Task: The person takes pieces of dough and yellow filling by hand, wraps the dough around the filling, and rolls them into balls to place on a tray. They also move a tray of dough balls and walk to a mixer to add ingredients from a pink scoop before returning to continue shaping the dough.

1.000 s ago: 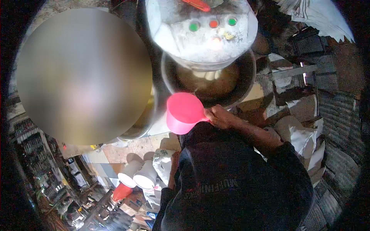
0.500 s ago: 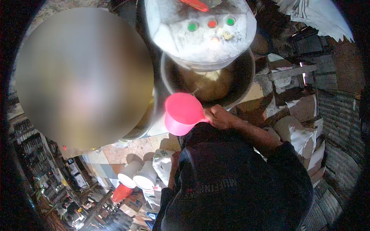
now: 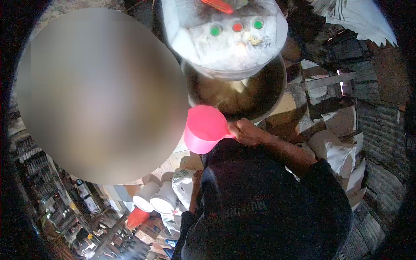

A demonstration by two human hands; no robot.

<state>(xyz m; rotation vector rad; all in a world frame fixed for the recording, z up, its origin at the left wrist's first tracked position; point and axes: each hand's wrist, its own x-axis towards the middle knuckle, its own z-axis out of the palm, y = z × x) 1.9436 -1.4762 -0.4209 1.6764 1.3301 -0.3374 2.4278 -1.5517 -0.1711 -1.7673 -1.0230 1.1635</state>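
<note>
My right hand (image 3: 248,131) is closed around the handle of a pink plastic dipper (image 3: 203,141). The dipper is held level in front of my chest, beside the near rim of a large metal mixing bowl (image 3: 284,82). Its contents, if any, cannot be made out. Pale brown dough (image 3: 232,102) lies in the bowl beneath the white, flour-dusted head of a mixer (image 3: 225,58), which has green and red buttons. My left hand (image 3: 197,178) hangs low at my side near a white sack (image 3: 183,186); its fingers are hidden.
Two white buckets (image 3: 163,203) stand on the tiled floor at lower left, near a red-orange object (image 3: 138,216). Cardboard and paper sacks (image 3: 338,158) are piled on the right by a corrugated metal wall (image 3: 383,138). A large blurred disc covers the left side.
The dipper has shifted very slightly left and down in my right hand. The dough in the bowl has changed shape. The blurred disc has grown. My left hand has barely moved.
</note>
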